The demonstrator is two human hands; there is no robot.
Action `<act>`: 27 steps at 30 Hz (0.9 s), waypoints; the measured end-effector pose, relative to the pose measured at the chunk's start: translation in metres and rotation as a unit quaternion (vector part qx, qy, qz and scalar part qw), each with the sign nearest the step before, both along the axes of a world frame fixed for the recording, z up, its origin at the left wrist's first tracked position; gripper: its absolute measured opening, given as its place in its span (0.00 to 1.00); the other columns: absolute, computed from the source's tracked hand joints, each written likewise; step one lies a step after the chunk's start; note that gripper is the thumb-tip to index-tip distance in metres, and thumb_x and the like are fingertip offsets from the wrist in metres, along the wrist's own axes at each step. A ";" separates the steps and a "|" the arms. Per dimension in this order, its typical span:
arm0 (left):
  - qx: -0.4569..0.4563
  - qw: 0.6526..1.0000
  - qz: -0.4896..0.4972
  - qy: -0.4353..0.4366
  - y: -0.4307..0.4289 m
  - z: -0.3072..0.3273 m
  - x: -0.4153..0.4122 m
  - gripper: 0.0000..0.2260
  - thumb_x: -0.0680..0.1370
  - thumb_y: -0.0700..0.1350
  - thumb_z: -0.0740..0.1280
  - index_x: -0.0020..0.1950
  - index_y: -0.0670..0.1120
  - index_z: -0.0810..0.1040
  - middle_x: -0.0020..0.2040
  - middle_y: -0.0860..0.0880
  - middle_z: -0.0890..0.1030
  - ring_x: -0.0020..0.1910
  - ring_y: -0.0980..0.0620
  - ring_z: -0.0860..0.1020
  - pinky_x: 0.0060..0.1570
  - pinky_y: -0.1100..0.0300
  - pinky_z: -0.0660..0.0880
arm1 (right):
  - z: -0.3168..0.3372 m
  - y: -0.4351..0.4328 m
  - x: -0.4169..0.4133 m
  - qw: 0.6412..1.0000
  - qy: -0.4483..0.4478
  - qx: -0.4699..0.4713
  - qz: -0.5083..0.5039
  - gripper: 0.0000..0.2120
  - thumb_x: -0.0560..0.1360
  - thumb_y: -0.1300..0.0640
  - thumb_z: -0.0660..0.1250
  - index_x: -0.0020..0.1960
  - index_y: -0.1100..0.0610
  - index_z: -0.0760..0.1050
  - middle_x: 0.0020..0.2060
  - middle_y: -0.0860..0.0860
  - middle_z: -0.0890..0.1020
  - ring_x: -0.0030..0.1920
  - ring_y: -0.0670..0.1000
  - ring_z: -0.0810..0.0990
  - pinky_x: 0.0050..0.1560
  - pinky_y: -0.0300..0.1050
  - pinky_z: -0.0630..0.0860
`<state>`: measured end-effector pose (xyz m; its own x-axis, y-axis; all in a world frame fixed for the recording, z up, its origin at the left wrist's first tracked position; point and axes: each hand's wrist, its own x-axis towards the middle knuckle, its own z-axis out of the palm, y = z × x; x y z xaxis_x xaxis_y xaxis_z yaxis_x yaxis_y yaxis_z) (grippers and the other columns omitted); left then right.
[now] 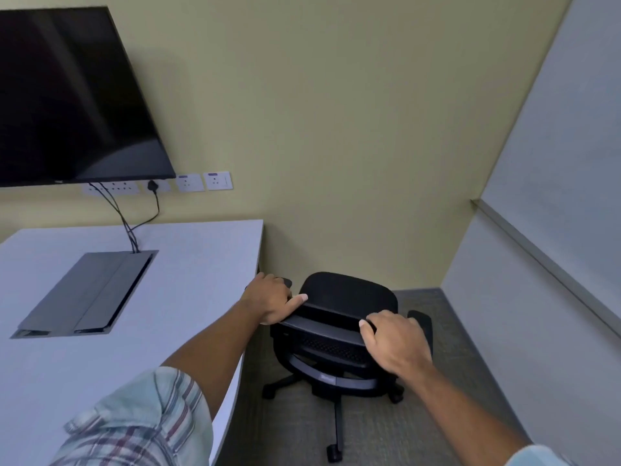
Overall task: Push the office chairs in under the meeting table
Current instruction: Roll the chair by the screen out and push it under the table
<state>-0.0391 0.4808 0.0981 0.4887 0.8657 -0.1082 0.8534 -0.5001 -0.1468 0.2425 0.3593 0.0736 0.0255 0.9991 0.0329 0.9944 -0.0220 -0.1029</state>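
Note:
A black office chair [346, 294] on a wheeled base stands on the carpet just right of the white meeting table [188, 290], its seat facing the far wall. My left hand [272, 299] grips the left end of the backrest's top edge, close to the table's right edge. My right hand [395, 341] holds the right end of the same edge, beside the right armrest [421, 326]. The left armrest is mostly hidden behind my left hand.
A grey cable box lid [90, 292] is set into the tabletop, with cables running up to wall sockets [188, 183] under a dark wall screen [67, 102]. A white partition [537, 297] with a whiteboard closes the right side. Grey carpet [295, 432] lies around the chair.

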 end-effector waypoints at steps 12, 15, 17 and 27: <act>-0.046 0.989 0.116 -0.074 -0.037 -0.015 0.018 0.35 0.80 0.70 0.43 0.44 0.51 0.83 0.40 0.48 0.82 0.41 0.46 0.80 0.51 0.48 0.80 | 0.005 0.011 0.046 0.994 0.019 0.028 0.100 0.18 0.86 0.43 0.52 0.40 0.46 0.69 0.33 0.44 0.73 0.34 0.49 0.73 0.44 0.52 0.69; -0.037 0.984 0.153 -0.088 -0.045 -0.020 0.024 0.35 0.77 0.71 0.42 0.40 0.51 0.82 0.36 0.49 0.81 0.38 0.48 0.79 0.47 0.51 0.79 | 0.005 0.020 0.061 0.990 0.027 0.023 0.137 0.18 0.86 0.44 0.52 0.41 0.48 0.69 0.33 0.44 0.73 0.35 0.50 0.74 0.45 0.53 0.72; -0.030 0.979 0.176 -0.093 -0.054 -0.022 0.032 0.36 0.77 0.71 0.41 0.43 0.52 0.84 0.36 0.49 0.82 0.38 0.49 0.79 0.46 0.52 0.78 | 0.005 0.026 0.073 0.986 0.026 0.026 0.161 0.18 0.86 0.44 0.51 0.42 0.48 0.70 0.35 0.45 0.75 0.36 0.51 0.76 0.47 0.54 0.74; -0.016 0.964 0.233 -0.128 -0.104 -0.023 0.093 0.33 0.79 0.70 0.45 0.63 0.56 0.85 0.53 0.50 0.88 0.50 0.47 0.83 0.50 0.52 0.78 | -0.001 0.072 0.143 0.964 0.025 0.024 0.264 0.22 0.82 0.37 0.45 0.45 0.45 0.73 0.38 0.43 0.79 0.37 0.49 0.75 0.52 0.55 0.78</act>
<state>0.0543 0.3764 0.0748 0.0617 0.9960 -0.0654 0.9928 -0.0545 0.1063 0.3851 0.4315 0.0725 -0.4829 0.8709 0.0915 0.8596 0.4913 -0.1402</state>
